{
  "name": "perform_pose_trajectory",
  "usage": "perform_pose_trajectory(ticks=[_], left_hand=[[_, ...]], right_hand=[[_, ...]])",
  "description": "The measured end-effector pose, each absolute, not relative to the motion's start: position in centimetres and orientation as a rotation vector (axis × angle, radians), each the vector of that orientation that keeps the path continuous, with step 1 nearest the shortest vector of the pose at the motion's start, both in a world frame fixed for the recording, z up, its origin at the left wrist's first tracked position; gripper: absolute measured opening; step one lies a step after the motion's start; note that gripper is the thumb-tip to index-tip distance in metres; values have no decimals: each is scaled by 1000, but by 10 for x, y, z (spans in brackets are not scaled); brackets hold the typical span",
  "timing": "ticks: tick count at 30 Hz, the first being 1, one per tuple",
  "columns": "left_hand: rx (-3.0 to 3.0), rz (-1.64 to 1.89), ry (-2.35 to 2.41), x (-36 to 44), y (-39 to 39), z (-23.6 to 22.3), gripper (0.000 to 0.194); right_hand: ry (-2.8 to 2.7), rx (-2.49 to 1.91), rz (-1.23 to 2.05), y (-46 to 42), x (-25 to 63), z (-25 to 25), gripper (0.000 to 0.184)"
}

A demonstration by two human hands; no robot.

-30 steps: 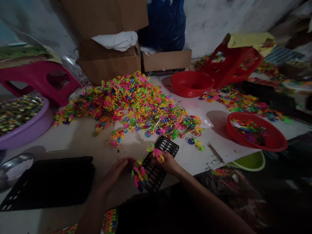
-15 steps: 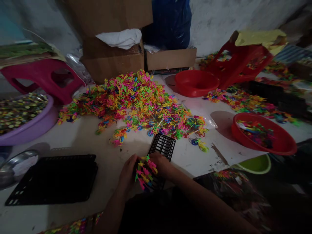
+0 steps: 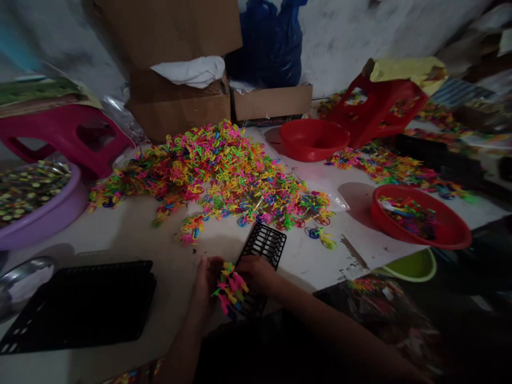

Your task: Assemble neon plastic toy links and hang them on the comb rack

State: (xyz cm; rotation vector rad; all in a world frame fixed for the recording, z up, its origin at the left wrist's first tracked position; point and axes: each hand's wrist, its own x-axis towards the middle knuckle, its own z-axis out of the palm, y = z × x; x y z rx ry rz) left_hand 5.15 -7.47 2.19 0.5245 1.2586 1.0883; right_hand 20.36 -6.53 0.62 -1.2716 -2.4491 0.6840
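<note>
A narrow black plastic grid lies slanted on the white table, its near end under my hands. A clump of bright plastic pieces stands on that near end. My left hand is closed against the left side of the clump. My right hand is closed over the grid just right of the clump, touching the pieces. Beyond the grid spreads a big heap of multicoloured plastic pieces.
A stack of black grid trays lies at the near left. A purple basin and pink stool stand left; red bowls, a red stool and a green bowl right; cardboard boxes behind.
My right hand came down from the grid's middle to its near end with a coloured piece. My left hand moved right to the clump. Both hands now press around it.
</note>
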Motion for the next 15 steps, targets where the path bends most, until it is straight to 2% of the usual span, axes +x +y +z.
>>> perform_pose_trajectory(ticks=[3, 6, 8, 12, 15], left_hand=[[540, 1077, 1105, 47, -88, 24, 44], [602, 1030, 1104, 43, -93, 29, 50], [602, 1042, 1118, 40, -92, 35, 47], [500, 907, 978, 36, -83, 53, 31], [536, 699, 866, 35, -71, 61, 23]], right_hand=[[-2406, -1404, 667, -73, 193, 5, 12], [-2321, -1328, 874, -67, 198, 8, 14], [-2196, -1303, 916, -47, 213, 16, 18], [-1972, -1695, 454, 15, 247, 38, 27], [-1927, -2025, 310, 52, 250, 48, 27]])
